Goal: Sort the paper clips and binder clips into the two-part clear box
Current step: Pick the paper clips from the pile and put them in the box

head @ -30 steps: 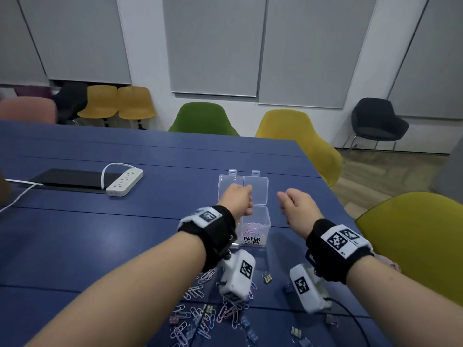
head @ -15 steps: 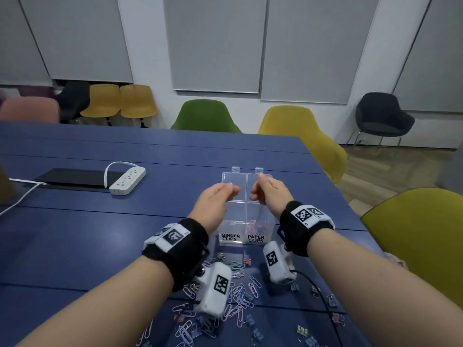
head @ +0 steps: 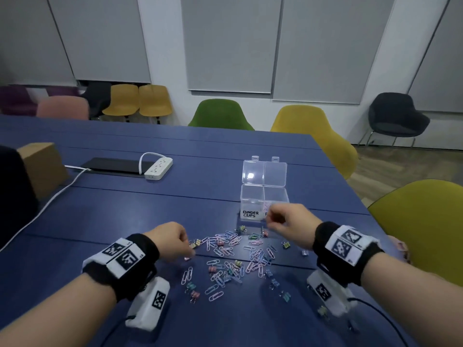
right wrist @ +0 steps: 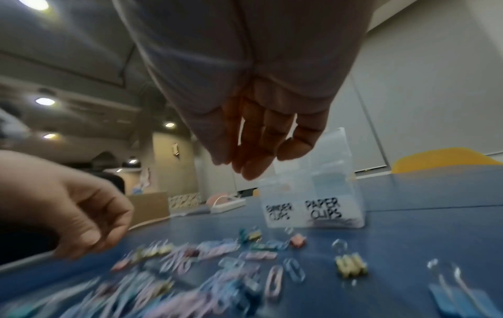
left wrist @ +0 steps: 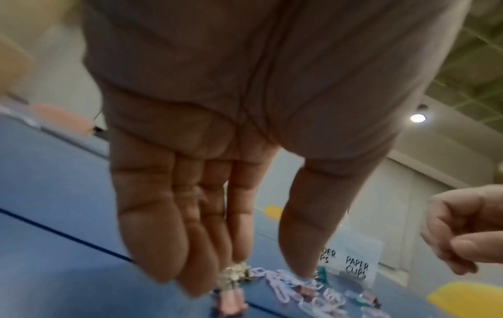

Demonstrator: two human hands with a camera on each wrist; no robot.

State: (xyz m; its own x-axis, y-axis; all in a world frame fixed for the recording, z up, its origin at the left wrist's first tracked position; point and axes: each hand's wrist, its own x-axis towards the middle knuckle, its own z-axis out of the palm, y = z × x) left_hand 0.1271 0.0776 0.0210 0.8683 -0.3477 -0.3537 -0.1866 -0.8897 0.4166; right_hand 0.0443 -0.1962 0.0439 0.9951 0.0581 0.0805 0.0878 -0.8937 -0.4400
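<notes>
At the far left of the blue tabletop stands a cardboard box, with a white power strip further right. The left hand reaches down at the left edge of the clip pile, fingers loosely extended and holding nothing. Pastel paper clips and small binder clips lie scattered between the hands. The clear box stands open just behind the pile, pink clips in its right part. The right hand hovers before it, fingers relaxed and empty.
</notes>
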